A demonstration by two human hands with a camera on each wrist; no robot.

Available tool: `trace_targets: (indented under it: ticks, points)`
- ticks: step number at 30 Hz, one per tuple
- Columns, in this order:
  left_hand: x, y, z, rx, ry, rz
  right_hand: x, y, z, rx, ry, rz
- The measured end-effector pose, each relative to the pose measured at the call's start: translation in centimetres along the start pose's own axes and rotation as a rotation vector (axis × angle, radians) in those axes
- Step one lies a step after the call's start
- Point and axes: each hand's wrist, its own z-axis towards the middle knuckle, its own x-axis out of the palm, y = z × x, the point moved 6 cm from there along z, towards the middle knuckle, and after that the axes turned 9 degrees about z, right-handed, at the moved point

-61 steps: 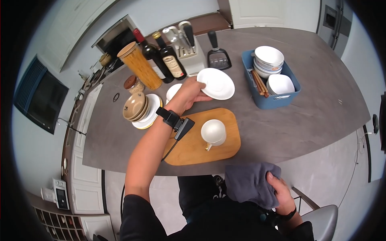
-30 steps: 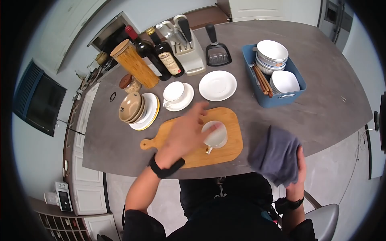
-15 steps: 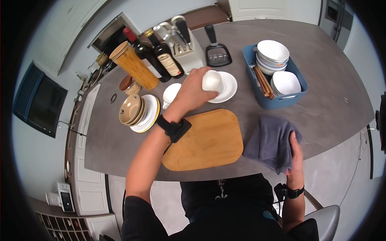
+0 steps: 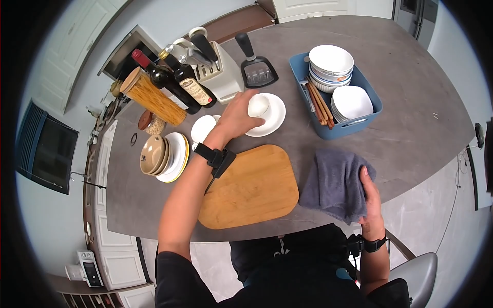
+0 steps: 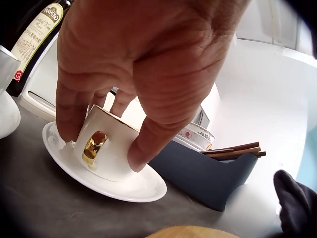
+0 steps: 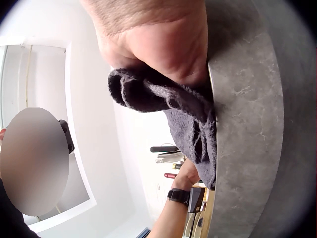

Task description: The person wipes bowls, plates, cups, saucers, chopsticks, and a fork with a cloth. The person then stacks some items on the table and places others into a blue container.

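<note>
My left hand (image 4: 237,118) grips a white cup (image 4: 258,107) from above, thumb on one side and fingers on the other. Beneath that cup lies a white saucer (image 4: 278,117); in the left wrist view the cup's base is within the saucer's rim, and its gold handle (image 5: 94,147) faces the camera. In my right hand (image 4: 373,197) is a grey-purple cloth (image 4: 334,184), draped over the table's near edge. Another white cup (image 4: 202,128) is partly hidden behind my left hand. A wooden cutting board (image 4: 251,190) lies in front of me, its handle hidden by the left forearm.
To the right stands a blue bin (image 4: 336,130) with bowls and chopsticks. Brown bowls (image 4: 152,154) on plates are at the left. Behind them stand a pasta jar (image 4: 156,100), two bottles (image 4: 191,88), a knife block (image 4: 226,77) and a black-handled tool (image 4: 259,72).
My left hand set down the saucer, then carried the cup from the cutting board onto it. The right hand brought the cloth from my lap up to the table's edge.
</note>
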Motion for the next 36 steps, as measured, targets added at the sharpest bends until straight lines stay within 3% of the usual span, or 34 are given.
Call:
trace_targets:
  ticks: [4, 9, 13, 16, 20, 25, 27, 29, 36]
  points:
    - [0.1, 0.0, -0.2, 0.002, 0.007, -0.008, -0.1, 0.1, -0.1, -0.001, -0.002, -0.009]
    - [-0.8, -0.5, -1.1, 0.059, -0.12, 0.038, -0.1, 0.0, -0.1, 0.009, 0.03, -0.007]
    - [-2.7, -3.2, -1.9, 0.112, -0.247, 0.042, -0.3, -0.1, -0.1, 0.051, 0.093, 0.01]
    - [-4.0, -7.0, -1.5, 0.277, -0.372, 0.017, 0.8, 0.3, -0.5, -0.007, 0.063, -0.027]
    - [-4.6, -12.3, 2.1, 0.364, -0.349, 0.081, 1.0, 0.6, -0.9, -0.009, 0.022, -0.079]
    - [-3.0, -17.8, 6.3, 0.526, -0.342, 0.363, 0.8, 0.5, -0.5, -0.021, 0.033, -0.103]
    - [-2.1, -18.9, 7.8, 0.543, -0.324, 0.352, 0.6, 0.1, -0.1, 0.02, 0.093, -0.085]
    - [-0.7, -19.3, 9.1, 0.497, -0.137, 0.252, 0.5, 0.3, -0.3, 0.058, 0.089, -0.082]
    - [-0.3, -19.9, 9.4, 0.464, -0.236, 0.311, 2.1, 1.0, -0.7, 0.108, 0.174, -0.054]
